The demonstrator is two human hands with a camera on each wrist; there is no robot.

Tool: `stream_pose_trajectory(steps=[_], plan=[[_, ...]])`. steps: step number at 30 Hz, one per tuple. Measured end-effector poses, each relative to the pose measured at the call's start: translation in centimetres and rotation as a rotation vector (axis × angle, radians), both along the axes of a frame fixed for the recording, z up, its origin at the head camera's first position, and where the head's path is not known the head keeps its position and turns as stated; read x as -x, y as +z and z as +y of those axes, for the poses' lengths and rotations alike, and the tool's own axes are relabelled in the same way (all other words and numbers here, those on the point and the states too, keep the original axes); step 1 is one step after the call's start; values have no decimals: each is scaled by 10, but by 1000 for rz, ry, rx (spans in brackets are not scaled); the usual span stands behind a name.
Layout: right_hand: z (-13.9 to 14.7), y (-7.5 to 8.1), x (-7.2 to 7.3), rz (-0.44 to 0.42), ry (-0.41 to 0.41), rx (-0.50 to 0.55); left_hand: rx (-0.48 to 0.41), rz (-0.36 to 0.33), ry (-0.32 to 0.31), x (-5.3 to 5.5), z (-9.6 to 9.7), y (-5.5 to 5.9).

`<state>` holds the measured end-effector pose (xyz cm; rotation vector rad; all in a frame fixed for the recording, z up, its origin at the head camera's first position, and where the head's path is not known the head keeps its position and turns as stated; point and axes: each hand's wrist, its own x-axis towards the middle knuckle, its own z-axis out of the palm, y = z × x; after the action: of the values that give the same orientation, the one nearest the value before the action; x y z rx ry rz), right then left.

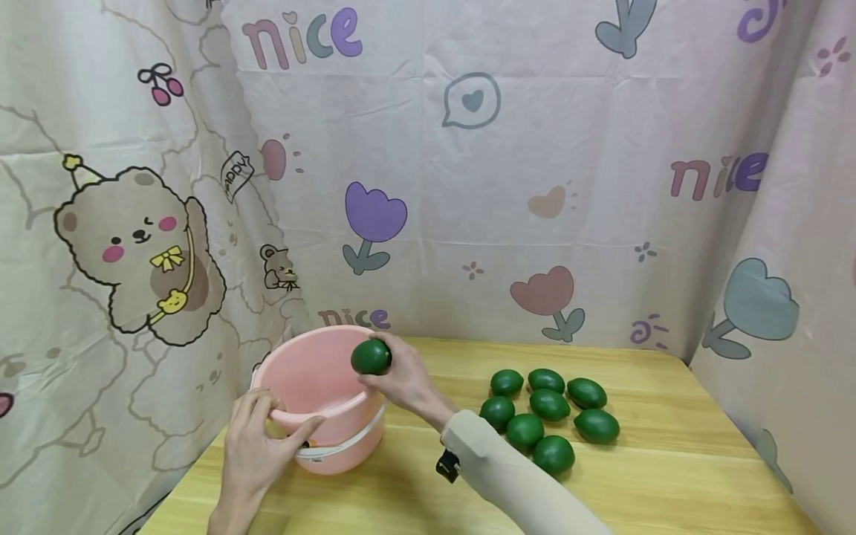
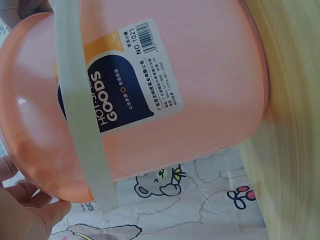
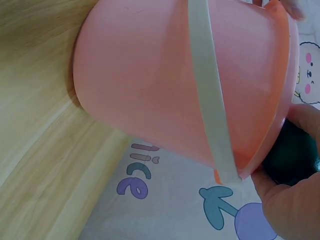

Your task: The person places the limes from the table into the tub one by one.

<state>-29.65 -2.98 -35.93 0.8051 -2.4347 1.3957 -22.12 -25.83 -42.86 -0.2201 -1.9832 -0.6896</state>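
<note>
A pink bucket (image 1: 341, 453) with a white handle (image 2: 80, 110) stands on the left part of the wooden table. My left hand (image 1: 257, 438) grips its near left rim, the fingers over the edge and the thumb along the outer wall. At the right side of the rim, my right hand (image 1: 404, 375) holds a dark green lime (image 1: 371, 357) between fingers and thumb. That lime (image 3: 291, 152) overlaps the bucket's opening in the head view. In the right wrist view the right hand's fingers are right at the rim. The bucket's bottom inside is hidden.
Several more green limes (image 1: 550, 405) lie in a loose group on the wooden table (image 1: 669, 475), right of the bucket. A printed curtain (image 1: 468, 186) hangs behind the table and along both sides. A label (image 2: 135, 75) is stuck on the bucket's outer wall.
</note>
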Motion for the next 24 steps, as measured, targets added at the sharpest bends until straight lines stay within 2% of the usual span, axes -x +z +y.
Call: stream_pose_trajectory(steps=[8,15,19,24], plan=[[3,-1,-1,-8,-10,16,33,-5,-20,4,3,3],[2,-3,-1,43,-7,-18,39,-7,-7,2,3,3],[0,-2,-1,42,1,-28,39,15,-11,2,2,2],[-2,-1,-2,12,37,10,35,39,-13,0,1,2]])
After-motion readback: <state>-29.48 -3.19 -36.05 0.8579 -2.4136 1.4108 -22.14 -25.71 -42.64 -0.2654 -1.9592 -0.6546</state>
